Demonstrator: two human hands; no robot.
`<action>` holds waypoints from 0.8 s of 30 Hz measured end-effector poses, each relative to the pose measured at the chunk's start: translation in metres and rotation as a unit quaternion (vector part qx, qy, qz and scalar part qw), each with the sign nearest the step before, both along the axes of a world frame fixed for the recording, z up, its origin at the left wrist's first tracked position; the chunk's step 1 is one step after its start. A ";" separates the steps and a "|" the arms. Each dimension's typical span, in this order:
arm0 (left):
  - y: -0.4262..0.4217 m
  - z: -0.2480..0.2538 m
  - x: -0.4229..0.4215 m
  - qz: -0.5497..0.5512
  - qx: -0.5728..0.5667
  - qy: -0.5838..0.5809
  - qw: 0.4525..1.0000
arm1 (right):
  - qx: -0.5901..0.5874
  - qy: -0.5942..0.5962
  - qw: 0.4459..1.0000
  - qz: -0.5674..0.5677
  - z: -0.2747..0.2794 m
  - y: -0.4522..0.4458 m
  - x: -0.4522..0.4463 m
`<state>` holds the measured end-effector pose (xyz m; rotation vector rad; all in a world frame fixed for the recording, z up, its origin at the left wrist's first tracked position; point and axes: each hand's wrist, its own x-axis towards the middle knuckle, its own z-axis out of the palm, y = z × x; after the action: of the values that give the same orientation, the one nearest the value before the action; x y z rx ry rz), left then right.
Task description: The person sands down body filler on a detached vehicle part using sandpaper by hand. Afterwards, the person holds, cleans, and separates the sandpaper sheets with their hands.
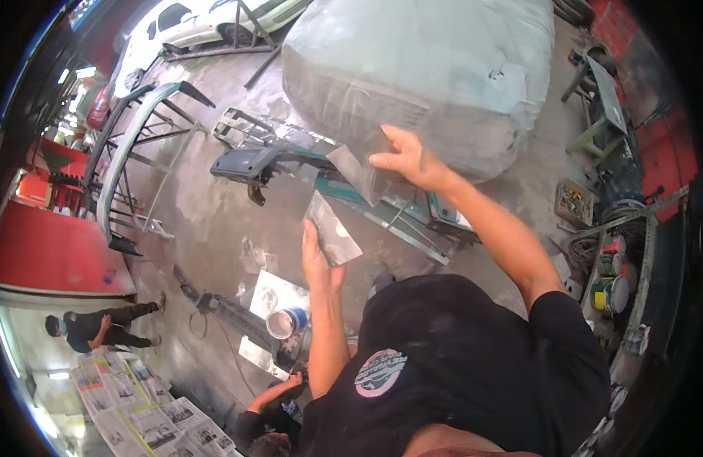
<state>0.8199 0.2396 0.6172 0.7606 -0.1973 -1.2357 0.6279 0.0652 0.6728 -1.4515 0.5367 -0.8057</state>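
My left hand (318, 260) grips a thin grey metal plate (330, 228) by its lower edge, thumb up along its side. A pale patch shows on the plate's face. Higher and to the right is my right hand (414, 161), thumb and forefinger apart at the tips. At its thumb side a second thin grey plate, like a filler spreader (351, 172), slants down; the fingers behind it are partly hidden. The two plates are apart. Below my left hand an open tin (286, 323) stands on a white board (269, 292).
A plastic-covered car (420, 61) stands ahead. Bumper parts (245, 161) lie on a rack (420, 228) before me. A crouching person (271, 434) is close at lower left; another person (100, 327) stands farther left. Paint cans (610, 293) line the right side.
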 end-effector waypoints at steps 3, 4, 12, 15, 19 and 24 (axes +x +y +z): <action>-0.003 -0.025 -0.011 -0.071 0.000 -0.071 0.995 | 0.008 0.011 0.998 0.060 -0.031 -0.018 -0.005; -0.006 -0.027 -0.017 -0.076 -0.002 -0.088 0.993 | 0.041 0.031 0.990 0.129 -0.034 -0.017 -0.010; -0.013 -0.003 -0.013 -0.004 -0.021 -0.249 0.968 | -0.213 0.284 0.934 0.050 -0.027 0.009 -0.086; -0.021 -0.011 -0.018 -0.011 0.011 -0.303 0.953 | -0.290 0.254 0.922 -0.027 -0.018 0.029 -0.088; -0.034 -0.029 -0.034 -0.098 0.035 -0.347 0.932 | -0.530 0.154 0.830 -0.077 -0.018 0.038 -0.086; -0.076 -0.027 -0.046 -0.074 0.015 -0.384 0.920 | -0.497 0.212 0.828 -0.152 -0.065 0.068 -0.077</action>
<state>0.7736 0.1638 0.5906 1.2513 -0.8922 -1.0240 0.5509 0.1329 0.6077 -2.6016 0.7404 -1.0923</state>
